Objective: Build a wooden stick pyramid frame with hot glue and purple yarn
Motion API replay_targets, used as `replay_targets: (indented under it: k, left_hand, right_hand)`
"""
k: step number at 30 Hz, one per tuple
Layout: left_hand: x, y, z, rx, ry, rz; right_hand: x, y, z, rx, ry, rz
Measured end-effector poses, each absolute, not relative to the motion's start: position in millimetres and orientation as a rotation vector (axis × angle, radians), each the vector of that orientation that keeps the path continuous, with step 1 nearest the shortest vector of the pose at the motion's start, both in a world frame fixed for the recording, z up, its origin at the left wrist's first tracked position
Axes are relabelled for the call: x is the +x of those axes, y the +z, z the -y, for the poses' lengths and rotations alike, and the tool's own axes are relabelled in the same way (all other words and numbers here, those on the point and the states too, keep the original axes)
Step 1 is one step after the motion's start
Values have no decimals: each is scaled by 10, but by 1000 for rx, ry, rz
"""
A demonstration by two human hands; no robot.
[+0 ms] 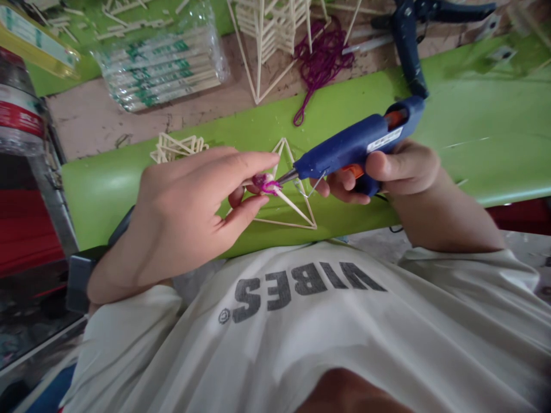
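Note:
Between the thumb and fingers of my left hand [193, 206] is a thin wooden stick [293, 207] with purple yarn [267, 184] wound around its end. My right hand [400, 169] grips a blue hot glue gun [348, 146], fingers at its orange trigger. The metal nozzle points left and meets, or nearly meets, the yarn-wrapped end. Under both hands, a triangular frame of wooden sticks [284, 223] lies on the green tabletop [129, 198]; my left hand hides part of it. Whether the held stick belongs to that frame, I cannot tell.
A small stick bundle [178, 148] lies beyond my left hand. Farther back are wrapped packs of sticks [159, 69], a larger stick structure [271, 28], a heap of purple yarn [325, 54] and a dark-handled tool [407, 40]. Bottles [19, 115] stand at the left.

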State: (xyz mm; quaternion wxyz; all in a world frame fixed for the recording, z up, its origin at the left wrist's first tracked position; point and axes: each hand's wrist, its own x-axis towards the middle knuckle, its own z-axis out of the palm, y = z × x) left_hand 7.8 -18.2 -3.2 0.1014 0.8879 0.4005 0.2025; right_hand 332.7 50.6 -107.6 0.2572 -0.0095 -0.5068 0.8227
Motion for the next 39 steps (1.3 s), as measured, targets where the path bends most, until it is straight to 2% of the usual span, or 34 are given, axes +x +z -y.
replay_targets:
  k: [39]
  left_hand:
    - [87, -26, 169, 2642, 598, -1206]
  right_hand:
    - [3307, -1017, -476, -95, 2214, 1348]
